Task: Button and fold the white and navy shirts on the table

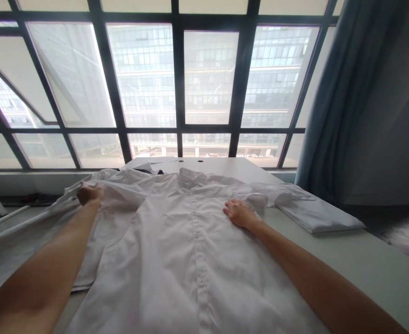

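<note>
A white button-up shirt point(169, 241) lies spread on the table, its collar at the far end and its button strip running toward me. My left hand point(89, 192) is closed on the shirt's left-side sleeve, with the fingertips partly hidden. My right hand point(239, 213) rests flat on the shirt's right chest area near the other sleeve, fingers stretched out. That right-side sleeve reaches across the table toward a folded white garment point(322, 217).
The white table point(357, 260) stretches toward large framed windows point(207, 79). More white cloth point(34, 260) lies at the left, partly over the table's edge. A blue-grey curtain point(343, 106) hangs at the right. Several papers or cloths lie behind the shirt.
</note>
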Demonstrator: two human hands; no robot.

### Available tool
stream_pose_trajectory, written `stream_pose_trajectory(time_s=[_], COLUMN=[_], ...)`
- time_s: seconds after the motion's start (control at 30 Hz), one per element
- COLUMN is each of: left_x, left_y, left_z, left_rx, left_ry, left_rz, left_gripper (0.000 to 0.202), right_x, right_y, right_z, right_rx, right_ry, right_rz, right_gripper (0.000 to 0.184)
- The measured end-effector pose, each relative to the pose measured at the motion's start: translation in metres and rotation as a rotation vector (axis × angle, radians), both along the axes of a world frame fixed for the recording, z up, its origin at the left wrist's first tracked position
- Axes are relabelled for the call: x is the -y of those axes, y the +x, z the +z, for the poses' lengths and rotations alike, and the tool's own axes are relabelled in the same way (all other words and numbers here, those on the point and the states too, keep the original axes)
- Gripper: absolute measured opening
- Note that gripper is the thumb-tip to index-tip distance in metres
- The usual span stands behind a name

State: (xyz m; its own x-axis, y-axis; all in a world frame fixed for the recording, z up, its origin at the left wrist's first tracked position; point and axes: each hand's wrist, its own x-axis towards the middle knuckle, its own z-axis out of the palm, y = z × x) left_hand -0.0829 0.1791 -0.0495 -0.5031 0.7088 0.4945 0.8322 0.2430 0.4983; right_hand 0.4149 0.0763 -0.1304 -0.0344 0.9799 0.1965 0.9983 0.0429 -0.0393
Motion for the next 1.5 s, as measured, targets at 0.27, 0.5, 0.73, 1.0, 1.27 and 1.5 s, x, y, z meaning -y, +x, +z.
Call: stream_pose_trajectory(time_s=[0.27, 0.5, 0.73, 1.0, 1.27, 1.5], left_x=[0.058, 0.093, 0.072, 0.041, 0.031, 0.033], left_y=[0.123, 0.148, 0.133, 0.115, 0.098, 0.098], left_z=[0.000, -0.055, -0.054, -0.039, -0.039, -0.041], left_rx=[-0.836, -1.060, -0.862, -0.850, -0.754, -0.765], left_ry=[0.240, 0.096, -0.002, -0.260, -0.228, -0.259], left_rz=[-0.989, -1.494, -1.189, -0.905, -0.825, -0.834], left_gripper=[0.051, 0.044, 0.052, 0.025, 0.023, 0.019], right_x=[-0.001, 0.009, 0.038, 0.083, 0.116, 0.156], right_y=[0.001, -0.010, -0.010, -0.043, -0.030, -0.053], right_z=[0.001, 0.023, 0.071, 0.067, 0.056, 0.066], right_rx=[-0.343, -0.740, -1.082, -0.485, -0.496, -0.243], right_ry=[0.032, -0.088, -0.679, -0.751, -0.289, -0.321], right_rz=[0.025, 0.072, 0.376, 0.285, 0.162, 0.264], right_gripper=[0.039, 0.056, 0.063, 0.055, 0.025, 0.039])
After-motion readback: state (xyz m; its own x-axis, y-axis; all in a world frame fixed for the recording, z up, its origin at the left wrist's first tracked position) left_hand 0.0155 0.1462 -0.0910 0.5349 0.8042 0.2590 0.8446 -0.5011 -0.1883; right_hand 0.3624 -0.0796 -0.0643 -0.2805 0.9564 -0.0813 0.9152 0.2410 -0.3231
